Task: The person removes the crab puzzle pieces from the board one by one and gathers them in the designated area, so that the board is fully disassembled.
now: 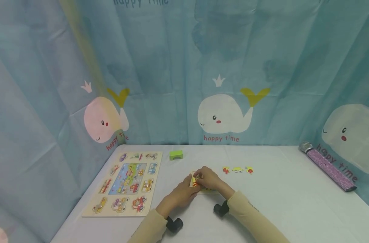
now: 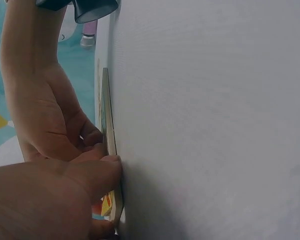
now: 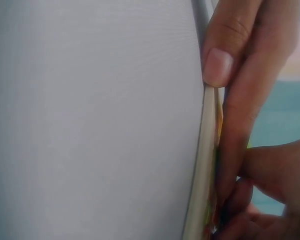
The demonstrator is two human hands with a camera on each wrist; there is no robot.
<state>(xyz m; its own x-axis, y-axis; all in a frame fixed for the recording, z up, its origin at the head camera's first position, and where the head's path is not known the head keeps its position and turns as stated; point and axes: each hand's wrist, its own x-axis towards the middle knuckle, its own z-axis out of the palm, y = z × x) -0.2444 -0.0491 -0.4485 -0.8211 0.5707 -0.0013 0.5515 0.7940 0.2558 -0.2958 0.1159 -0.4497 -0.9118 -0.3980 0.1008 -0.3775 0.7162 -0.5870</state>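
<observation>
Most of the small board (image 3: 204, 145) is hidden under the two hands, so its picture cannot be read; only red and yellow patches show between them. The left hand (image 1: 182, 193) holds it at the left side, thumb on the near edge. The right hand (image 1: 209, 178) bends its fingers together over the board's face; whether they pinch a piece, I cannot tell. Both wrist views give the board's pale edge, seen side-on just against the surface (image 1: 281, 209), which the head view barely shows. Only the head view shows the row of three small pieces (image 1: 237, 170) to the right, the green block (image 1: 176, 155) beyond, and the large puzzle board (image 1: 154, 199) at left. A pink glittery microphone (image 1: 330, 168) lies far right, beside the whale-printed curtain (image 1: 172, 67).
</observation>
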